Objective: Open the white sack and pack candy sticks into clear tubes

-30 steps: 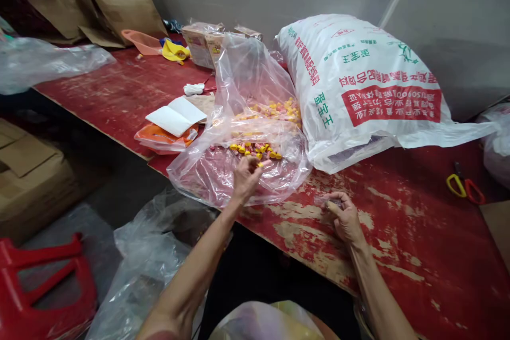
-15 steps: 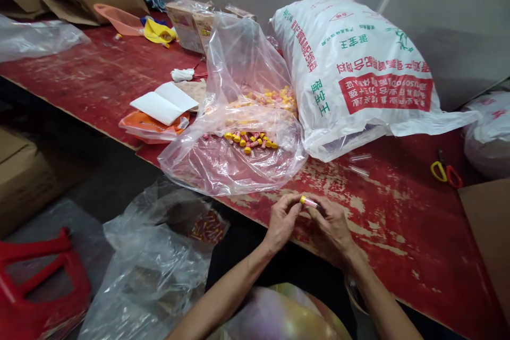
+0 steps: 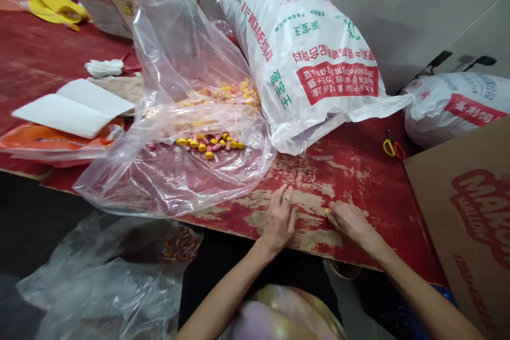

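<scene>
My right hand (image 3: pixel 350 221) is closed over the front of the worn red table, pinching a small tube whose yellow cap (image 3: pixel 326 211) peeks out beyond the fingertips. The rest of that tube is hidden by the hand. To its left, my left hand (image 3: pixel 280 218) hovers at the table's edge, fingers stretched forward and thumb apart, holding nothing. Beyond the left hand lies a clear plastic bag (image 3: pixel 159 180) with many small yellow-capped pink tubes (image 3: pixel 209 154) at its mouth and inside. A clear empty tube (image 3: pixel 322 158) lies by the white sack (image 3: pixel 319 42).
Scissors (image 3: pixel 393 149) lie at the right, near a second sack (image 3: pixel 454 101) and a cardboard box (image 3: pixel 462 212). On the left are folded white paper (image 3: pixel 75 109) and an orange packet (image 3: pixel 51 138). Below the table edge hangs another plastic bag (image 3: pixel 107 276) with capped tubes inside.
My hands have parted: the left has let go of the yellow-capped tube, and the right has carried it to the right. The view has swung rightward, bringing the cardboard box further in.
</scene>
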### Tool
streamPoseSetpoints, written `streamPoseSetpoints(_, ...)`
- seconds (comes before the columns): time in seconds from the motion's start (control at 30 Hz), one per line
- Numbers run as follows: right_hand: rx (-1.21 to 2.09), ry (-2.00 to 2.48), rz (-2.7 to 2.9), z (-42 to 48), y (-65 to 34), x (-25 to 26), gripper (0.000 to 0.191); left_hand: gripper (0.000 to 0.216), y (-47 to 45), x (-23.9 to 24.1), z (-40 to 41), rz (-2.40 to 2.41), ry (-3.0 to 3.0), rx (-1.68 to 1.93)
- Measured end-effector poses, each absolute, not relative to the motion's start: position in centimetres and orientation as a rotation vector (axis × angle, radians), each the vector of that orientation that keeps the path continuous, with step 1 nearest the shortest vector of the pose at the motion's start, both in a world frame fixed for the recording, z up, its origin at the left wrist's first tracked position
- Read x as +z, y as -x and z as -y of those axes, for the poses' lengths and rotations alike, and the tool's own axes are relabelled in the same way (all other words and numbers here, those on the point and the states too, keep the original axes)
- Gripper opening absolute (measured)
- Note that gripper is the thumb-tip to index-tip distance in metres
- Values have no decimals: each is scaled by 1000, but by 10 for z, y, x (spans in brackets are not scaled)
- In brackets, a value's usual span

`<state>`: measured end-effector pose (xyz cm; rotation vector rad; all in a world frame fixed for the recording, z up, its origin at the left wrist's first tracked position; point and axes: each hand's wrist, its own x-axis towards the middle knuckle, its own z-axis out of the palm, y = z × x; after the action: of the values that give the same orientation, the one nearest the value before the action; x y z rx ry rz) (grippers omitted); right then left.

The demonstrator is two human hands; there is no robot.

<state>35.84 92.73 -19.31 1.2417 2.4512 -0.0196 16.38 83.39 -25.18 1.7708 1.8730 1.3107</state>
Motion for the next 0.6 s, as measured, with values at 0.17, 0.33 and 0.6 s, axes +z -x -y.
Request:
streamPoseSetpoints(0.17,-86,-1148,-2474,-930,-357,-201,24,54,-188,-266,-867,-1828,-2249,866)
streamPoseSetpoints(0.33,-87,-1188,-2503,-934,-363,-206,21,38,-203,-276,-905,-1764,-2456,668)
streamPoseSetpoints(0.6,-685,-1420,-2960,-900,-356,-220,28,45,-173,-248,-869,-1842,-1939,1054)
